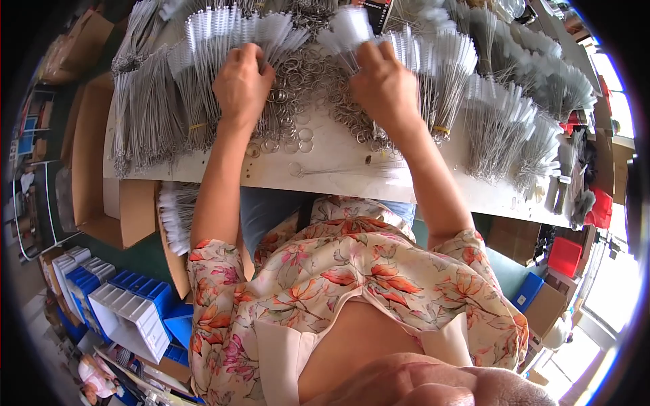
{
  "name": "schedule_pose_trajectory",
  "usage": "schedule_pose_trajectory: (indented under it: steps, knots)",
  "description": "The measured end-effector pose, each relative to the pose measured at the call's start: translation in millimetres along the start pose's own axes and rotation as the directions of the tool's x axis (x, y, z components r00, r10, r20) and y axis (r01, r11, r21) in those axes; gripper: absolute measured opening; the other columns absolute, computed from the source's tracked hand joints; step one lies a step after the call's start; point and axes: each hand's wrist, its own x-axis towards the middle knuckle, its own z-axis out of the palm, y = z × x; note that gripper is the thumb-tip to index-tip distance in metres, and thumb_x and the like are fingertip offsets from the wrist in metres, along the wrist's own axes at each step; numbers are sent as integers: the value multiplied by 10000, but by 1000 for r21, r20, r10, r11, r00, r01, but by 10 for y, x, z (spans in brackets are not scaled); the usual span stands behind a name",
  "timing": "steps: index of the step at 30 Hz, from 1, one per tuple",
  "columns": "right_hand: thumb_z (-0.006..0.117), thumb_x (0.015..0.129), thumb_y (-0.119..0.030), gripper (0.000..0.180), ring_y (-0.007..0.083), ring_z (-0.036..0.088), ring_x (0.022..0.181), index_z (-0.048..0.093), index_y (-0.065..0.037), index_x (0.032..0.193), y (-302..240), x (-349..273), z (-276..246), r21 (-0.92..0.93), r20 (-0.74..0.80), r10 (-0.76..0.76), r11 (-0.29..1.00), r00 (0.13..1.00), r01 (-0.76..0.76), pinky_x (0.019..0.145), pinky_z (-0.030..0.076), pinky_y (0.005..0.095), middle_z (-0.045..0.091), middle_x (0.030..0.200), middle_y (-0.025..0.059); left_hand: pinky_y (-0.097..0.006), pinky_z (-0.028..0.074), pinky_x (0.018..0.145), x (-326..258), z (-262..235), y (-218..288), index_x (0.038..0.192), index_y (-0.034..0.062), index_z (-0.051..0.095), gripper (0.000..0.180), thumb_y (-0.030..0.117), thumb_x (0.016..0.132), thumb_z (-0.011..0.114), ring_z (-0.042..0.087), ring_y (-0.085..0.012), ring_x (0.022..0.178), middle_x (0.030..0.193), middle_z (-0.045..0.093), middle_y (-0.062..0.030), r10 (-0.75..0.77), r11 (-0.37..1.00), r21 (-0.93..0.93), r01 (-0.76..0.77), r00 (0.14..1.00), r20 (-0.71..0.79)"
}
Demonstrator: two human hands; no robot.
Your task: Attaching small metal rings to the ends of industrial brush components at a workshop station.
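White-bristled wire brushes [223, 27] stand in dense bundles across the far side of the pale table [271, 162]. My left hand [244, 84] is curled over the wire stems at the left bundle, its fingertips bent together; what they pinch is hidden. My right hand [386, 91] is closed around the stems of a smaller bundle of brushes [349, 30], whose white heads are smeared by motion. Between my hands lies a heap of metal split rings [294, 81], with several loose rings [305, 140] spread toward the near edge.
A few single brushes [352, 169] lie flat near the table's front edge. More bundles [501, 128] stand to the right. An open cardboard box [95, 169] is left of the table, above blue and white plastic bins [128, 314]. A red bin [564, 256] sits at the right.
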Motion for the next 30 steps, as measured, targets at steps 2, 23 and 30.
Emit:
schedule_pose_trajectory:
  steps: [2,23,30]
  knots:
    - [536,711,-21,184,263,622,659,547,-72,887,184,-78,-98,70,-107,125,991,986,-118,566,527,359,576,877,119,-347,488,586,29,45,-57,818,106,563,171,152,694,671,609,-235,674,792,597,-61,-16,1000,0,16,1000,-14]
    - [419,875,-79,278,124,634,632,465,-138,1142,590,-267,-594,369,-21,429,843,903,-392,519,485,248,656,879,115,-306,452,495,152,-114,74,788,60,603,177,231,831,594,607,-199,600,725,624,-91,-246,843,-499,204,969,-21]
    - [582,822,-69,588,106,630,614,346,-209,1342,669,-154,-808,465,-66,488,787,870,-406,487,489,231,660,908,100,-179,323,413,415,-759,-480,968,74,625,251,285,833,618,448,-43,515,722,582,5,-405,716,-659,231,906,-122]
